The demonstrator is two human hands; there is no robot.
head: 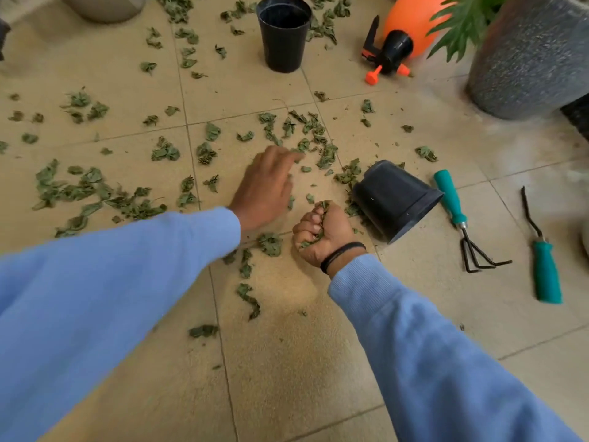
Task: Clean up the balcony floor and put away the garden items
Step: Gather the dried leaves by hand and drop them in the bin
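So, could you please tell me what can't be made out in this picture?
Head view:
- Orange sprayer: cut off by the top edge, partly behind plant leaves.
- Tipped pot: its opening faces away, inside hidden.
- Left hand: motion-blurred fingers.
- Right hand: fist hides most of its leaves.

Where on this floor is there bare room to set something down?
The tiles nearest the person, between the two blue sleeves, are almost bare. So is the strip right of the hand rake. It is crowded with dried leaves around the left hand and tipped pot.
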